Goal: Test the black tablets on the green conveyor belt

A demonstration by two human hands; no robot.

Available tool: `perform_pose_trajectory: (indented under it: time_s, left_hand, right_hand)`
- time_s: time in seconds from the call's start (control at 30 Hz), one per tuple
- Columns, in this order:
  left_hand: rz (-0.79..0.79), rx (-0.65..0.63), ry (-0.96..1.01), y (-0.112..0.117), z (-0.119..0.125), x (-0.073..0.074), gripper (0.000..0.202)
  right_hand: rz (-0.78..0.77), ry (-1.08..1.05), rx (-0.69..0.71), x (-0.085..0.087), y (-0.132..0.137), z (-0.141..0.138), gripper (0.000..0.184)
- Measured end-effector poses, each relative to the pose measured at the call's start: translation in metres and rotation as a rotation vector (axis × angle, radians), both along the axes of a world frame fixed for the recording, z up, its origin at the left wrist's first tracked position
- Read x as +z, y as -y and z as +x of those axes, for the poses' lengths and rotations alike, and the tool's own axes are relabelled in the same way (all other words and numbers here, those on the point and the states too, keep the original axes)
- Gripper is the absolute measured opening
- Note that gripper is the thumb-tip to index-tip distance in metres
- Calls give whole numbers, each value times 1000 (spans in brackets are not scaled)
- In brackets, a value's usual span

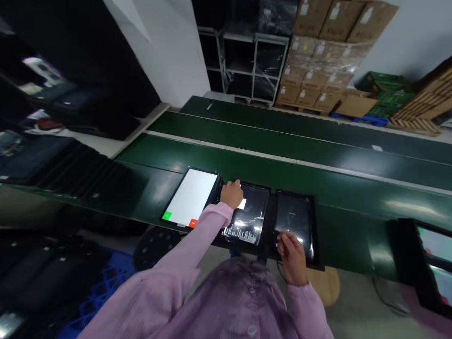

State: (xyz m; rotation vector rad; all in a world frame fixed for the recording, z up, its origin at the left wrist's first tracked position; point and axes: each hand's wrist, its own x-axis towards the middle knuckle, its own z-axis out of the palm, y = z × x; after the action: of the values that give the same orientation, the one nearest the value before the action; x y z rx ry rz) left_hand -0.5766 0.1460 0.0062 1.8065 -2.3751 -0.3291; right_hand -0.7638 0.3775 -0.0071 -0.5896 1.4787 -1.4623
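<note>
My left hand (232,193) reaches across to the upper left edge of the middle tablet (252,214), its fingers curled. What lies under those fingers is hidden. That tablet has a dark, glossy screen with a small white patch and a row of white bars low down. Over the lower left corner of the right tablet (294,216), my right hand (292,252) is closed in a pinch; anything between the fingertips is too small to make out. This tablet's screen is almost black. To the left lies a tablet with a white screen (192,195), showing a green and a red-orange corner square.
The tablets lie on a long green bench (346,221) near its front edge. Lit screens in a black holder (438,254) stand at the right. Stacked black panels (63,165) fill the left end. Cardboard boxes (314,70) and a metal rack (254,61) stand behind.
</note>
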Motion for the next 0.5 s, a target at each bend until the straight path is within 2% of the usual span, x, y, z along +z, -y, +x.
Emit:
perform_pose_trajectory:
  time_s: [0.13,0.23,0.3,0.5]
  left_hand:
    - [121,47,53,8,-9,12,30]
    - [231,117,-72,14,-9,18,31]
    - [284,155,-153,19,-8,19,33]
    - [343,249,-361,31,-6,14,33]
  right_hand:
    - [100,-239,139,-13,21,17,52]
    - [160,-312,241,-23,41,25,64]
    - [173,-293,265,-27,55,28,64]
    - [271,-43,49,-18,89,26,53]
